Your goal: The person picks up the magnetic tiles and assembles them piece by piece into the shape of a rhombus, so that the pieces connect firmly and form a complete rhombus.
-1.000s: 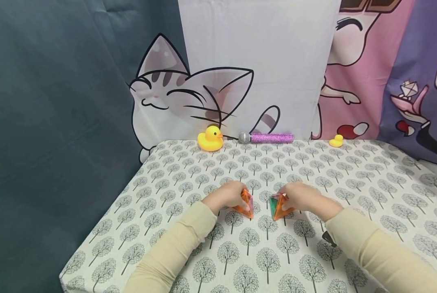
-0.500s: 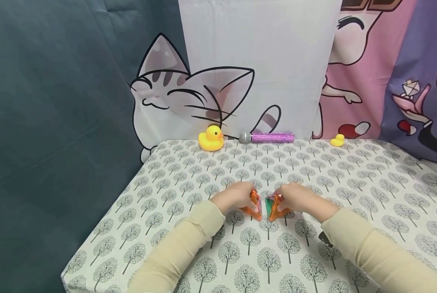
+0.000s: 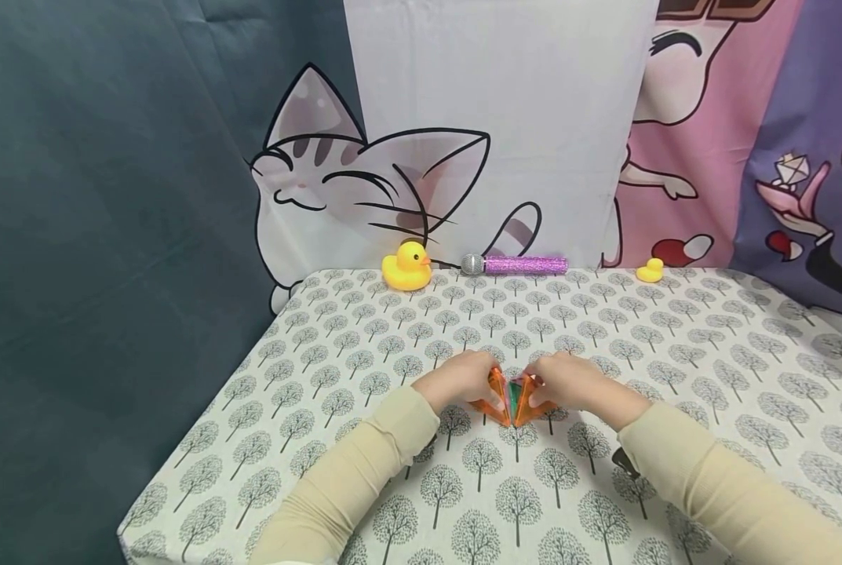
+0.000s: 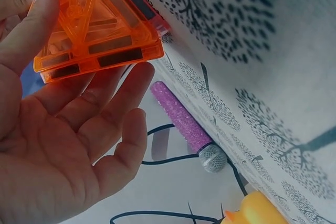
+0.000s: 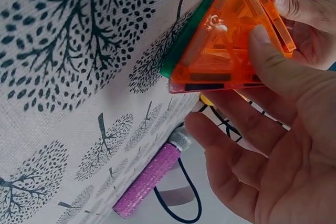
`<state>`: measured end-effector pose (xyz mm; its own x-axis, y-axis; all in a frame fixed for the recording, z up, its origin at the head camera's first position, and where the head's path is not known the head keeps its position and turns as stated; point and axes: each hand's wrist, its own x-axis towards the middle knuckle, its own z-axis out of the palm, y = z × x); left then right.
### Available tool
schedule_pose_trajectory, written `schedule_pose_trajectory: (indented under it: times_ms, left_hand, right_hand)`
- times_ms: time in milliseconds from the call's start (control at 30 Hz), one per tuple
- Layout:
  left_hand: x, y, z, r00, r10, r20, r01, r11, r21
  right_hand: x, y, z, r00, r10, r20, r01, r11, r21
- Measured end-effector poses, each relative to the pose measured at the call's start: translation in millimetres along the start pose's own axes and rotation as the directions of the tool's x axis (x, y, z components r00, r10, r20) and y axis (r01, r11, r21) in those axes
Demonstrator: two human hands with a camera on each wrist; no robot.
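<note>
Two small pyramids of see-through magnetic tiles meet edge to edge over the tree-print cloth. My left hand [image 3: 466, 377] pinches the left pyramid [image 4: 100, 35], orange in front with a pink tile behind, its thumb on one face and its fingers behind. With the thumb on its orange face, my right hand [image 3: 567, 380] grips the right pyramid [image 5: 210, 51], which has green and pink tiles on its other sides. The two appear to touch in the head view. Their far sides are partly hidden by the hands.
Along the back edge of the cloth-covered table [image 3: 477, 471] lie a large yellow rubber duck [image 3: 406, 268], a purple glitter microphone [image 3: 525, 266] and a small duck [image 3: 650, 271]. Behind them hangs a cartoon curtain [image 3: 555, 110]. A small dark object [image 3: 625, 461] shows at the right cuff.
Both hands have drawn toward each other, the left moving right and the right slightly left, closing the gap between the pyramids until they appear to meet.
</note>
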<state>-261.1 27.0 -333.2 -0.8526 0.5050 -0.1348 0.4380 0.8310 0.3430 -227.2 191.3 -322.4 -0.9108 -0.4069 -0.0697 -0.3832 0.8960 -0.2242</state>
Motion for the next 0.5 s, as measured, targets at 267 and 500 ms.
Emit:
schedule_pose_trajectory:
  times_ms: [267,500]
  left_hand:
    - [3.2,-0.3,1.8,1.0,-0.001,0.0,0.001,1.0,0.003]
    - [5.1,-0.9,5.1,1.0,0.003,-0.002,-0.003,1.0,-0.006]
  right_hand:
    - [4.8,-2.2,0.7,0.997,-0.046,-0.059,0.046,0.999,0.008]
    - [7.6,-3.0,3.1,0.995,-0.051,-0.087,0.052,0.999,0.005]
